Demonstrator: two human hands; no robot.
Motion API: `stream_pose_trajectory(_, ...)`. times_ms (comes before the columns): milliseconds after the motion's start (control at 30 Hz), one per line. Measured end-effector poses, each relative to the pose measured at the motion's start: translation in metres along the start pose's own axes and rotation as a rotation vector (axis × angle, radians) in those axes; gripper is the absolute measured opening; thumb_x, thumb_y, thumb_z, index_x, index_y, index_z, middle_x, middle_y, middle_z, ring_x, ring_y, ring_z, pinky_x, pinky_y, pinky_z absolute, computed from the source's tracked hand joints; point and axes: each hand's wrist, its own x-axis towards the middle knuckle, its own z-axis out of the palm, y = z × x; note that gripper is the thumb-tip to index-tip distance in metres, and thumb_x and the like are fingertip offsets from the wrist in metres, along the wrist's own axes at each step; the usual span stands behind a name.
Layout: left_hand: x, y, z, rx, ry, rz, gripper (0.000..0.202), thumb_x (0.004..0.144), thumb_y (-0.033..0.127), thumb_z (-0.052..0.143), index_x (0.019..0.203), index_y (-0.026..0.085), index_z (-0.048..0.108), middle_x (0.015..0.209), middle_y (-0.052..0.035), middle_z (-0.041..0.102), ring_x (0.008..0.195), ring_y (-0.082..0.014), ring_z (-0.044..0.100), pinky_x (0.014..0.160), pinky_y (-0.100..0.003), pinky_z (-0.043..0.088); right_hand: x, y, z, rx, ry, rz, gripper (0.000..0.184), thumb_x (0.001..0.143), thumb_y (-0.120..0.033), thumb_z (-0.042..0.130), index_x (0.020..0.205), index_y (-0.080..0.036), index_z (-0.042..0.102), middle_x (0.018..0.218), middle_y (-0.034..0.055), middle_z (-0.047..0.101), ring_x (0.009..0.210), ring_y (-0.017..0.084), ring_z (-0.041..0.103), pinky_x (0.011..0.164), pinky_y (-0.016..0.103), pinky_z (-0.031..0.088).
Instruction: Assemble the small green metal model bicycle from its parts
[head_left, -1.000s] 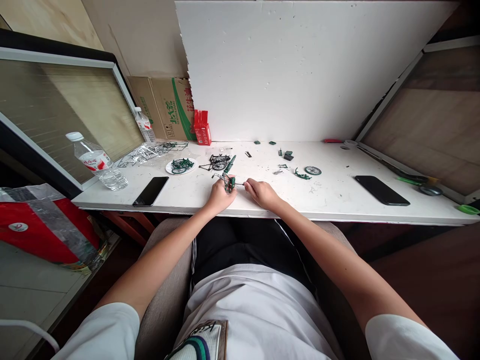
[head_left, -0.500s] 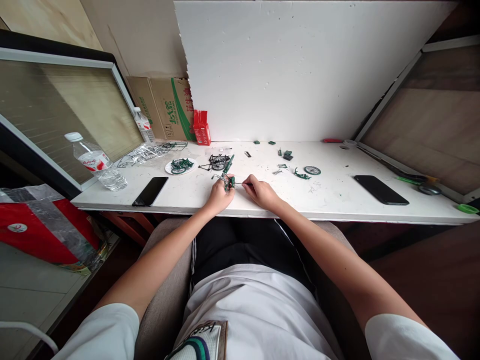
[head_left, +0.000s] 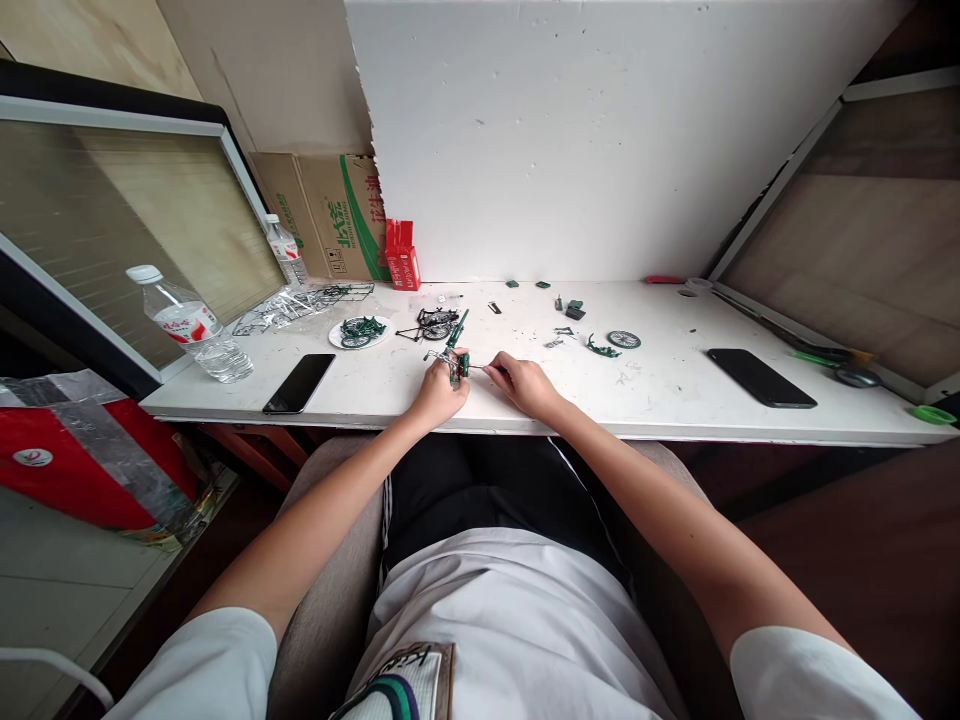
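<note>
Close to the desk's front edge, my left hand (head_left: pixel 439 394) is closed around a small green-and-silver model assembly (head_left: pixel 463 365), which has a long green piece sticking up from it. My right hand (head_left: pixel 529 385) pinches a thin rod-like tool (head_left: pixel 477 367); its tip points left and meets the assembly's right side. Fingers cover most of the tool, and I cannot make out its exact kind. Just behind the left hand lies a dark spoked model part (head_left: pixel 437 323). To the right are a loose spoked wheel (head_left: pixel 624 340) and a curved green piece (head_left: pixel 602 347).
A white plate (head_left: pixel 334 339) holds green parts at left. Phones lie at left (head_left: pixel 300 383) and right (head_left: pixel 761 378). Water bottles (head_left: pixel 199 325), parts frames (head_left: pixel 289 308) and a red box (head_left: pixel 403 258) stand or lie at back left. Small green pieces (head_left: pixel 575 310) are scattered behind.
The right-hand fingers have shifted slightly around the tool. Both hands keep nearly the same place, and the view has moved very slightly.
</note>
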Motion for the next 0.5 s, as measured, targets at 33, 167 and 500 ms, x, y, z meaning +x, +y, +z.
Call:
stream_pose_trajectory(33, 0.0, 0.0, -0.0001, 0.0, -0.004, 0.001, 0.053, 0.08, 0.004, 0.065, 0.132, 0.016, 0.063, 0.111, -0.011, 0.074, 0.104, -0.0244, 0.071, 0.106, -0.04, 0.054, 0.0002, 0.0, 0.0001, -0.01, 0.0, 0.001, 0.031, 0.111, -0.046, 0.042, 0.103, -0.022, 0.06, 0.078, 0.0049, 0.072, 0.062, 0.021, 0.063, 0.062, 0.029, 0.034)
stream_pose_trajectory(167, -0.0001, 0.0003, -0.0006, -0.021, -0.016, 0.001, 0.053, 0.081, 0.006, 0.065, 0.133, 0.017, 0.062, 0.113, -0.0104, 0.074, 0.103, -0.0237, 0.071, 0.104, -0.039, 0.055, 0.0009, -0.0001, 0.0004, -0.067, -0.011, 0.018, 0.033, 0.112, -0.046, 0.041, 0.099, -0.022, 0.06, 0.075, 0.0055, 0.071, 0.063, 0.023, 0.064, 0.062, 0.029, 0.033)
stream_pose_trajectory(500, -0.0016, 0.0014, 0.0003, -0.025, -0.016, 0.06, 0.057, 0.081, 0.009, 0.068, 0.136, 0.016, 0.06, 0.116, -0.0111, 0.075, 0.1, -0.0222, 0.072, 0.1, -0.037, 0.057, 0.0009, -0.0067, -0.0035, -0.062, -0.049, 0.067, 0.035, 0.114, -0.045, 0.033, 0.11, -0.021, 0.057, 0.087, 0.0082, 0.076, 0.073, 0.024, 0.068, 0.064, 0.031, 0.036)
